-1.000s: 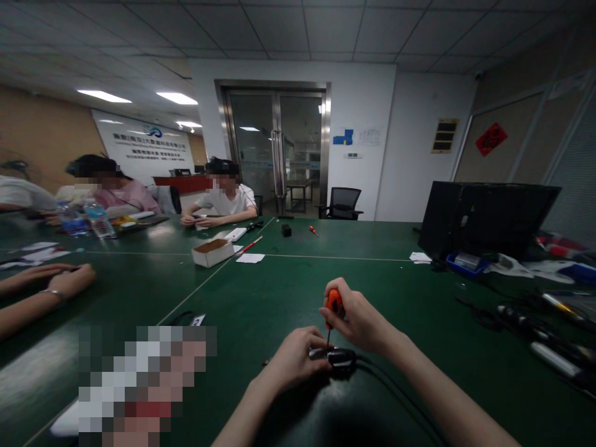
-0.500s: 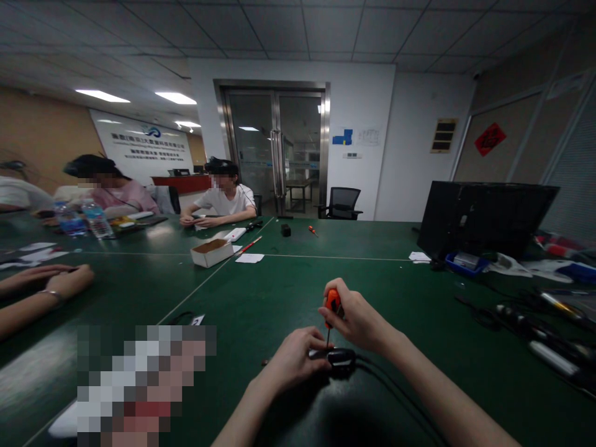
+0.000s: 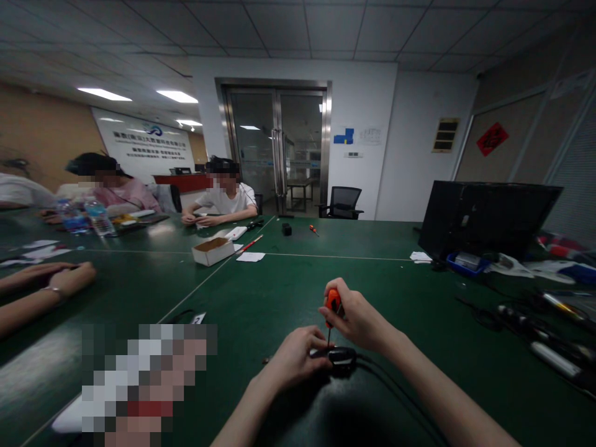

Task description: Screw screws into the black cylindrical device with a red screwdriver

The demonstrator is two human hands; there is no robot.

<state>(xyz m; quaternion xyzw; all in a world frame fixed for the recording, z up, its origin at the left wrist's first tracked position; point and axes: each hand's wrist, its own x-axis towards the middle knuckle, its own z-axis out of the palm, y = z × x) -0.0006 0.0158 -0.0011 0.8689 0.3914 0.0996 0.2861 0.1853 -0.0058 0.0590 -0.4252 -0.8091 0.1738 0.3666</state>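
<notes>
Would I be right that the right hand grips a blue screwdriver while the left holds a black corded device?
Not quite: in the head view, the right hand grips an orange screwdriver, not blue, while the left hand holds a black corded device.

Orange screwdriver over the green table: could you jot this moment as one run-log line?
right grip: holds orange screwdriver, pointing down | left grip: holds black corded device | tool contact: unclear | surface: green table

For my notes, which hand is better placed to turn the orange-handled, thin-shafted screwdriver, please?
Probably the right hand: it grips the screwdriver upright, while the left hand holds the small black cabled device.
</notes>
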